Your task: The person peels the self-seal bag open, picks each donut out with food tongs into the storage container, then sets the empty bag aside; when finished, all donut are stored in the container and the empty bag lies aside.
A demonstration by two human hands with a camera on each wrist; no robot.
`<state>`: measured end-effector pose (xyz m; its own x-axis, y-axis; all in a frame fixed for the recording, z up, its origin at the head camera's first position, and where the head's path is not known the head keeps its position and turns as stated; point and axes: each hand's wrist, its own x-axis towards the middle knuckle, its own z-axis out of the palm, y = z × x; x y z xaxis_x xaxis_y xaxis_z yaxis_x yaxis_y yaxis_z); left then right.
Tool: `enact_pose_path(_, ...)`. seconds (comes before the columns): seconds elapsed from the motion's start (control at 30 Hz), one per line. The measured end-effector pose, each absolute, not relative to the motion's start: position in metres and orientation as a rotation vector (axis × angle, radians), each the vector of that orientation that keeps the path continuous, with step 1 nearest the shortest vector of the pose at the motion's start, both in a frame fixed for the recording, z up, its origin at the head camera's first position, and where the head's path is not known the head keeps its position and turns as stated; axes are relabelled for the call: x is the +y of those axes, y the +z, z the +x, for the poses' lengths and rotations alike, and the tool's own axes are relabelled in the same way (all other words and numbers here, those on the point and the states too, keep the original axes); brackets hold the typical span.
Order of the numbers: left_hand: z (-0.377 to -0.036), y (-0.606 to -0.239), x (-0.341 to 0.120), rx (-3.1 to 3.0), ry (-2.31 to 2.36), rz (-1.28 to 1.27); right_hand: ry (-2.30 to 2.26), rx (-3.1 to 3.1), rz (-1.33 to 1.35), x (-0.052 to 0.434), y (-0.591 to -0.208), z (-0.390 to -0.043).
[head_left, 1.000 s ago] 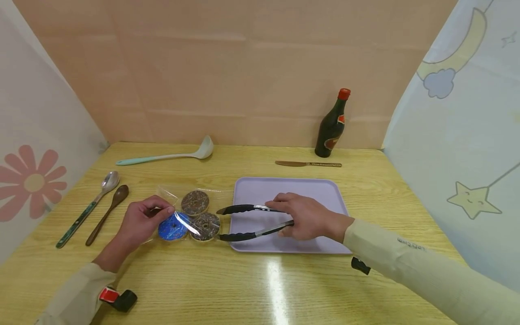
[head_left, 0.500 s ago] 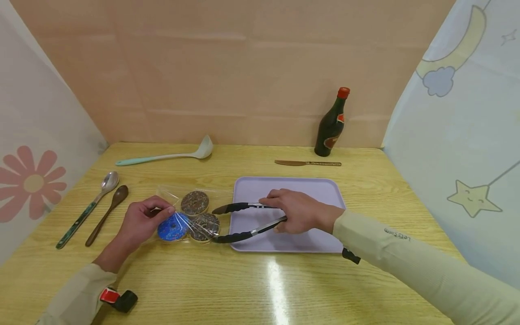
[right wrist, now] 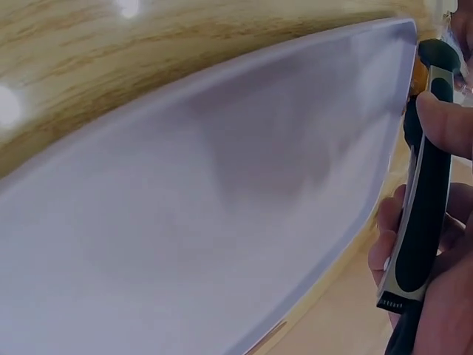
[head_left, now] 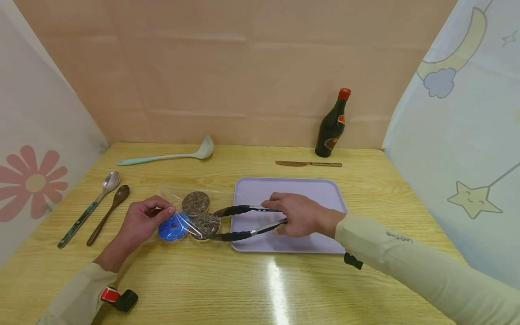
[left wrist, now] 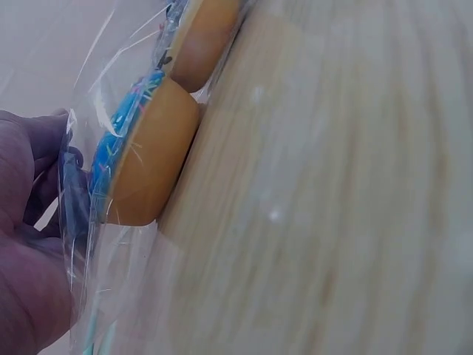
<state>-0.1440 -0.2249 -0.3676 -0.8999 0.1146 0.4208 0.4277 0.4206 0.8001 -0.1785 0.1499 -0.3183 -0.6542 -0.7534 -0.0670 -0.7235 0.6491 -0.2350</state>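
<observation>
My left hand (head_left: 140, 221) pinches the edge of a clear plastic bag (head_left: 223, 197) between thumb and fingers. Inside lie a blue-iced doughnut (head_left: 172, 227) and two chocolate doughnuts (head_left: 196, 203) with sprinkles. The left wrist view shows the blue doughnut (left wrist: 151, 163) side-on, close to the left hand (left wrist: 29, 259). My right hand (head_left: 300, 214) grips a pair of black and silver tongs (head_left: 235, 210), arms spread and pointing left. Their tips lie at the bag's right end, either side of the nearer chocolate doughnut (head_left: 206, 226). In the right wrist view, fingers and thumb wrap the tongs' handle (right wrist: 425, 229).
A lilac tray (head_left: 284, 243) lies beneath the tongs and right hand. A ladle (head_left: 178, 155), a knife (head_left: 306, 163) and a dark bottle (head_left: 331, 128) are at the back. Two spoons, one steel with a green handle (head_left: 83, 221) and one wooden (head_left: 109, 212), lie at left.
My right hand has moved slightly left, bringing the tongs' tips to the nearer chocolate doughnut, and the tips have drawn a little closer together. My left hand keeps its pinch on the bag.
</observation>
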Motion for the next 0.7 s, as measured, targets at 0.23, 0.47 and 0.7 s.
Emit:
enact_pose_path(0.23, -0.155, -0.389, -0.239, -2.399, -1.448, -0.459, -0.349, 2.733, -1.228, 0.156, -0.319, -0.175)
enact_pose_path(0.47, -0.149, -0.379, -0.234, -2.402, -1.417, -0.461, -0.435, 2.750, -1.210, 0.169, -0.321, -0.172)
enact_pose_path(0.7, -0.146, -0.376, -0.235, -2.394, -1.426, -0.450, -0.539, 2.770, -1.169, 0.185, -0.324, -0.169)
